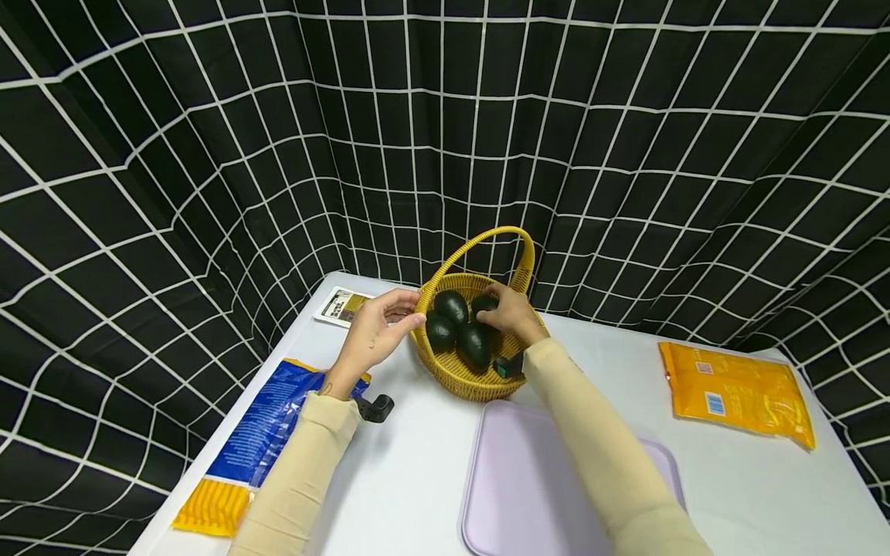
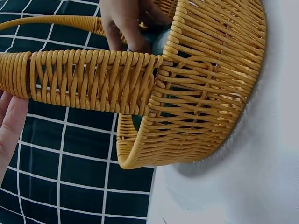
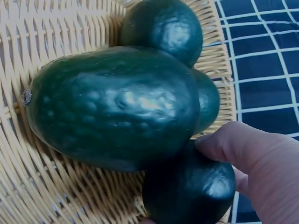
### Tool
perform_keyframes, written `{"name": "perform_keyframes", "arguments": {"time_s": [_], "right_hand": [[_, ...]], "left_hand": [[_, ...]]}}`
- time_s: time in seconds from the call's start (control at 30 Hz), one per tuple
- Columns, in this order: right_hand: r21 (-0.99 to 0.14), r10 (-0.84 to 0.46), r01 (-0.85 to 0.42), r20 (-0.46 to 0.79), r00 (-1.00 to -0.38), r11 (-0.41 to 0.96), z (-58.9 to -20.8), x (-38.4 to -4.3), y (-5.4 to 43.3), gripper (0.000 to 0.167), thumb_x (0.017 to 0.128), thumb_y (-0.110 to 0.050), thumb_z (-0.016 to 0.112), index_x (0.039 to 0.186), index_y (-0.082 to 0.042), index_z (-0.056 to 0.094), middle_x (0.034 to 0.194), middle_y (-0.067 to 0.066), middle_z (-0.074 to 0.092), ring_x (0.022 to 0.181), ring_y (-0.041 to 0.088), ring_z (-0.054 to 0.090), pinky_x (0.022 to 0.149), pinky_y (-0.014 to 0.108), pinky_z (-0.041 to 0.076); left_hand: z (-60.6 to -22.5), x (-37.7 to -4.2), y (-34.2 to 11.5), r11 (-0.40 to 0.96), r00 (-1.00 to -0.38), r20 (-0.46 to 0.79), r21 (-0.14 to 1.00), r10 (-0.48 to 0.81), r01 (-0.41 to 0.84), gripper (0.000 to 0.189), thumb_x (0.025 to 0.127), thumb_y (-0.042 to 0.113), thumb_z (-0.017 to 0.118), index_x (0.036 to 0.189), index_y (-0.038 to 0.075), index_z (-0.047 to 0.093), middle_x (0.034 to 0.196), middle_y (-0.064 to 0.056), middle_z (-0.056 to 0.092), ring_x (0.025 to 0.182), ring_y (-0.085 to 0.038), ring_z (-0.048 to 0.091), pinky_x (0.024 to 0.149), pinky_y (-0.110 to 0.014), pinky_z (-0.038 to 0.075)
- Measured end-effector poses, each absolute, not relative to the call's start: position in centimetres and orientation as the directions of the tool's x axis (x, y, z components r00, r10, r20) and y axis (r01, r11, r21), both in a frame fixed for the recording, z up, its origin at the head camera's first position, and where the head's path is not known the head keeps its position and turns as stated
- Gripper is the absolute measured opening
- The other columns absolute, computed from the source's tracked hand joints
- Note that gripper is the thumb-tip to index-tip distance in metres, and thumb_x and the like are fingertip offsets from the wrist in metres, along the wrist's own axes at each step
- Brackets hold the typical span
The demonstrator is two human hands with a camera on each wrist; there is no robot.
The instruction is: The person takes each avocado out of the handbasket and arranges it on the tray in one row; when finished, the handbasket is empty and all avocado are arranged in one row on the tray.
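A yellow wicker basket (image 1: pixel 464 388) with a tall arched handle stands at the back of the table, several dark green avocados (image 1: pixel 474 347) inside it. My left hand (image 1: pixel 378 328) is at the basket's left side, thumb and fingers pinching the lower part of the handle (image 2: pixel 88 81). Reaching in from the right, my right hand (image 1: pixel 513 313) grips one avocado (image 3: pixel 187 191) at the basket's right side, the thumb pressed on its upper end. A larger-looking avocado (image 3: pixel 114 109) lies beside it in the right wrist view. My right fingers are mostly hidden there.
A lilac tray (image 1: pixel 514 479) lies in front of the basket, partly under my right forearm. To the left is a blue and yellow packet (image 1: pixel 267 417), with a small white packet (image 1: pixel 341 305) behind it. An orange packet (image 1: pixel 737 390) lies on the right. Dark gridded cloth hangs behind.
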State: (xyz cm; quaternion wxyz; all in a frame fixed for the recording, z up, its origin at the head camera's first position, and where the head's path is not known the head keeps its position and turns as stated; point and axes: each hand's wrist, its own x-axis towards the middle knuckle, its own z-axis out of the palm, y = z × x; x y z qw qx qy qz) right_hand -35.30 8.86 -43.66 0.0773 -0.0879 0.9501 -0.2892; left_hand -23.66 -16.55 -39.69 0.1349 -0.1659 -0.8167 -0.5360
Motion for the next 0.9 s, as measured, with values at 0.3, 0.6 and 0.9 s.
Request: {"name": "perform_keyframes", "arguments": {"time_s": [0.3, 0.6, 0.9], "right_hand": [[-0.589, -0.225, -0.155, -0.048, -0.973, 0.793, -42.3, -34.4, 9.4, 0.054, 0.090, -0.031, 0.072, 0.139, -0.015, 0.053, 0.130, 0.019, 0.062, 0.111, 0.037, 0.060, 0.095, 0.050, 0.054], [-0.678, -0.201, -0.127, -0.031, -0.979, 0.724, -41.4, -33.0, 9.9, 0.054, 0.092, -0.033, 0.072, 0.140, -0.019, 0.053, 0.140, 0.020, 0.056, 0.123, 0.040, 0.056, 0.098, 0.053, 0.052], [-0.734, -0.187, -0.117, -0.015, -0.982, 0.669, -40.9, -31.6, 10.5, 0.057, 0.091, -0.034, 0.072, 0.143, -0.020, 0.052, 0.140, 0.021, 0.056, 0.119, 0.038, 0.055, 0.093, 0.051, 0.051]], "left_hand": [[-39.4, -23.5, -16.6, 0.392, -0.916, 0.382, 0.829, 0.124, 0.399, 0.029, 0.092, 0.013, 0.075, 0.119, 0.003, 0.069, 0.108, -0.013, 0.074, 0.099, -0.023, 0.071, 0.089, -0.030, 0.060], [-39.3, -23.5, -16.6, 0.385, -0.923, 0.368, 0.840, 0.114, 0.383, 0.029, 0.092, 0.013, 0.075, 0.118, 0.003, 0.069, 0.109, -0.014, 0.073, 0.100, -0.025, 0.070, 0.091, -0.038, 0.060], [-39.2, -23.4, -16.4, 0.382, -0.927, 0.357, 0.845, 0.118, 0.374, 0.030, 0.093, 0.014, 0.075, 0.120, 0.003, 0.068, 0.110, -0.015, 0.073, 0.102, -0.026, 0.070, 0.093, -0.039, 0.060]]}}
